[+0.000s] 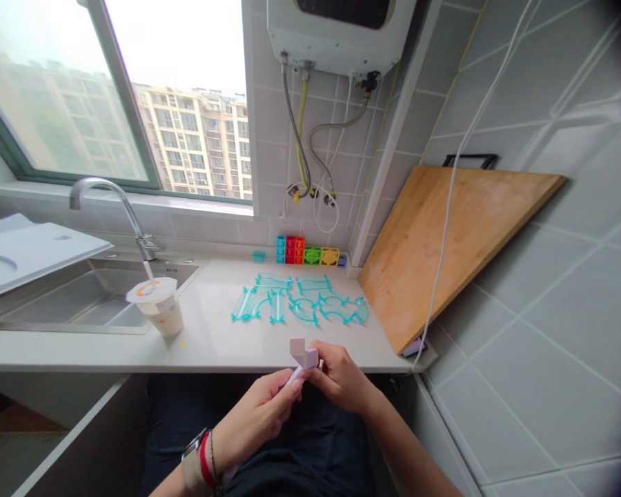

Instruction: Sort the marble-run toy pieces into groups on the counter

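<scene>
Just past the counter's front edge, both hands meet around a small pale-lilac plastic piece (309, 358) with a squarish, whitish-pink end (297, 347). My left hand (272, 406) pinches its lower, narrow part between thumb and fingers. My right hand (341, 378) grips the piece from the right side, its fingers closed. Their fingers partly hide the piece, so I cannot tell whether it is one part or two. Beyond the hands, several clear track pieces with teal edges (277, 306), some straight and some curved, lie spread on the white counter (212, 352).
Coloured blocks (294, 250) stand in a row against the wall, a small teal block (259, 256) beside them. At left are a lidded cup with a straw (160, 314), a sink (119, 304) and a tap (116, 197). A wooden board (445, 235) leans at right, crossed by a white cable (451, 186).
</scene>
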The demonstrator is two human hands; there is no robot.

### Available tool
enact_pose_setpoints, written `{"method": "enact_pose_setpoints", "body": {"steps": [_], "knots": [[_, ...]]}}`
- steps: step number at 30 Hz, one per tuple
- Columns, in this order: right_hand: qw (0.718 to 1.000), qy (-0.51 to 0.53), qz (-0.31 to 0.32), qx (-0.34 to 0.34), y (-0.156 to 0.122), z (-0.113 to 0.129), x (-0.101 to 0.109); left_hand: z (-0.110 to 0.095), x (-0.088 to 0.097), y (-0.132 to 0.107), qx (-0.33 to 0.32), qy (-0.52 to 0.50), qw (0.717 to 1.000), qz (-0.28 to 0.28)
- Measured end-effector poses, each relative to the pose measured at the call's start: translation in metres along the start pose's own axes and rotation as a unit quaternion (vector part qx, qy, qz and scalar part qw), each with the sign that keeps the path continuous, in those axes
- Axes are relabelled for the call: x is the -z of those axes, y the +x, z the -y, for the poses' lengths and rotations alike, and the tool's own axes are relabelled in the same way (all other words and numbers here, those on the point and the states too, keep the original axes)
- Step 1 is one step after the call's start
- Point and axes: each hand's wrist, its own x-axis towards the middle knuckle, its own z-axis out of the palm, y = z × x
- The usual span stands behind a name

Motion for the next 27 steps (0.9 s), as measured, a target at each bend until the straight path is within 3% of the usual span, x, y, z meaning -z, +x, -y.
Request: {"method": "enact_pose_setpoints", "body": {"steps": [5, 11, 18, 22, 27], "knots": [[0.996, -0.074, 0.001, 0.052, -0.004, 0.000, -0.003, 0.005, 0.004, 0.002, 0.038, -0.078, 0.996, 0.025], [0.967, -0.202, -0.015, 0.155, -0.014, -0.011, -0.002, -0.005, 0.005, -0.004, 0.084, -0.111, 0.987, 0.080], [0.978, -0.138, -0.037, 0.150, -0.022, -0.020, -0.001, -0.003, 0.011, -0.006, 0.061, -0.076, 0.986, 0.136], [0.984, -0.132, -0.014, 0.121, -0.020, -0.020, 0.002, 0.002, 0.013, -0.001, 0.068, -0.032, 0.992, 0.106], [0.960, -0.240, 0.069, 0.125, -0.019, -0.017, 0.004, 0.000, 0.010, 0.001, 0.055, 0.068, 0.995, 0.056]]}}
